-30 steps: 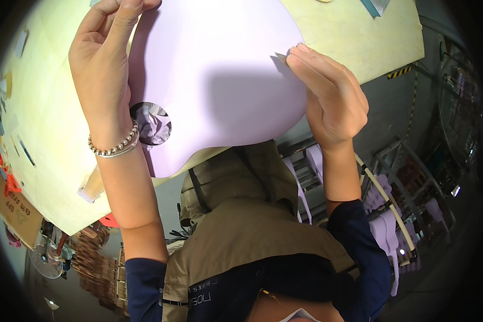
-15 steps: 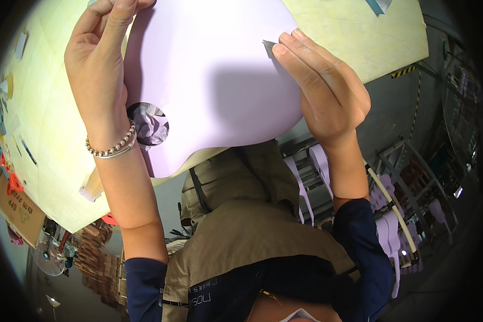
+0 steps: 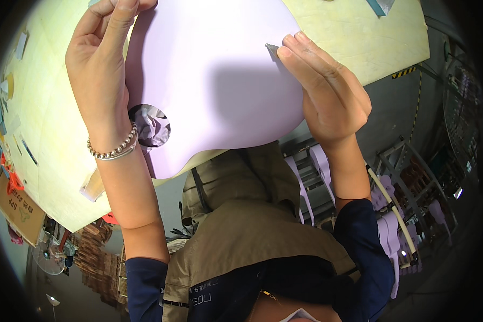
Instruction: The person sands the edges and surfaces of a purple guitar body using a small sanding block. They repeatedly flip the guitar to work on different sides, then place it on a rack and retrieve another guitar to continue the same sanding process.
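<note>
Lilac sheet [image 3: 214,80]: left hand [image 3: 99,70] pinches far-left edge; right hand [image 3: 327,86] grips small grey blade at right edge. Keep sheet taut, flat.

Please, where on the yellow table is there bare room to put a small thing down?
On the table, the widest bare patch lies left of the left hand, before the paper scraps at the far left edge. A second strip lies beyond the right hand. The lilac sheet covers the middle.
</note>
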A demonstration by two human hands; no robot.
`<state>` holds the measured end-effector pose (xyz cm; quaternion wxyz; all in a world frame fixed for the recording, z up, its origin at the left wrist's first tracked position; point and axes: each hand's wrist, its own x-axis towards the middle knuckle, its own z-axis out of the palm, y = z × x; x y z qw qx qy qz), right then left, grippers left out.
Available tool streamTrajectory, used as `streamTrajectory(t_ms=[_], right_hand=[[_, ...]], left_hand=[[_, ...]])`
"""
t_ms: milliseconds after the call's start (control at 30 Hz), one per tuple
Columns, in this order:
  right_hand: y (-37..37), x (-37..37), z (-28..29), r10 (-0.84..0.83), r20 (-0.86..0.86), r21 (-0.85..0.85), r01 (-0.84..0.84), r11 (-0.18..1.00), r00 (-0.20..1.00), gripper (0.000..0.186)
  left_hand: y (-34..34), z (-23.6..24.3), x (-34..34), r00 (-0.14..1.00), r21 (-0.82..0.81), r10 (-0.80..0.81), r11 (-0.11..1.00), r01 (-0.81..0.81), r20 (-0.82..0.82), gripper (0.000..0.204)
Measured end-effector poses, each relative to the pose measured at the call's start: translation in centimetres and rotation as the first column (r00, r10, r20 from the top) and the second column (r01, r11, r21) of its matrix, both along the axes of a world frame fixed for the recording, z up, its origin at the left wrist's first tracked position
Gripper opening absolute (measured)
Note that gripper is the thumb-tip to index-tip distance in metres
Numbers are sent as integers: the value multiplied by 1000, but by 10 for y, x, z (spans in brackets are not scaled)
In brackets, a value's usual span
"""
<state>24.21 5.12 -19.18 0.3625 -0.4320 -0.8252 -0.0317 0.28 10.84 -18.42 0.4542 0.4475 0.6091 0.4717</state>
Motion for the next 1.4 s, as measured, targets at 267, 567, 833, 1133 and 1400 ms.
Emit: streamTrajectory(t_ms=[267,567,833,1133,1400], right_hand=[[-4,3,6,-5,-110,-126,-9,992,994,13],[-42,23,-3,-558,-727,-612,-9,791,400,12],[-54,27,-11,-660,-704,-694,-58,718,262,13],[-57,31,-5,-678,-662,-730,-72,679,319,16],[-38,12,-5,-696,-643,-750,-80,657,320,24]], left_hand=[[1,2,1,999,-13,-1,1000,0,-36,27],[5,5,-4,996,-21,54,998,-53,72,23],[94,0,1,454,-113,-263,937,330,-851,28],[47,40,-34,754,122,-139,953,279,-642,34],[-207,28,-117,828,-65,-8,996,54,560,65]])
